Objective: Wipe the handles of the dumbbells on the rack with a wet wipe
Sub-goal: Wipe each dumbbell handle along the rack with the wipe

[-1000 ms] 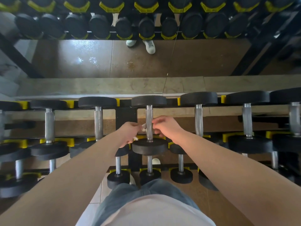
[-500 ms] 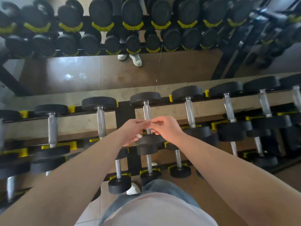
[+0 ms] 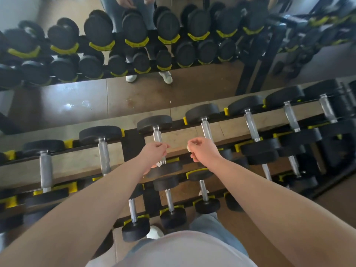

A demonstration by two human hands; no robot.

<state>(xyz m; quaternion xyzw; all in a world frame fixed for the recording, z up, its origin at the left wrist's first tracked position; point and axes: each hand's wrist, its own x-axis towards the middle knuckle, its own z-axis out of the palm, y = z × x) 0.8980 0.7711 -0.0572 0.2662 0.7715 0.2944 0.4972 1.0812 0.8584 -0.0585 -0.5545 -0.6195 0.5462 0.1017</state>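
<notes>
The dumbbell rack (image 3: 133, 143) holds rows of black dumbbells with steel handles. My left hand (image 3: 153, 153) is curled against the lower part of the middle dumbbell's handle (image 3: 157, 134), and a white scrap of wet wipe (image 3: 159, 164) pokes out under its fingers. My right hand (image 3: 204, 151) is a fist held apart to the right, in front of the neighbouring dumbbell's handle (image 3: 206, 130). A small white bit of wipe (image 3: 189, 150) shows at its fingertips. How much wipe each hand holds is hidden.
A mirror (image 3: 134, 93) behind the rack reflects dumbbells, floor and white shoes. More dumbbells (image 3: 250, 126) sit along the top tier to the right and left, smaller ones (image 3: 135, 230) on lower tiers by my legs. Brown floor (image 3: 327, 205) lies to the right.
My hands, together at the middle handle before, have separated; the right hand moved right toward the neighbouring dumbbell. My view tilted up and left.
</notes>
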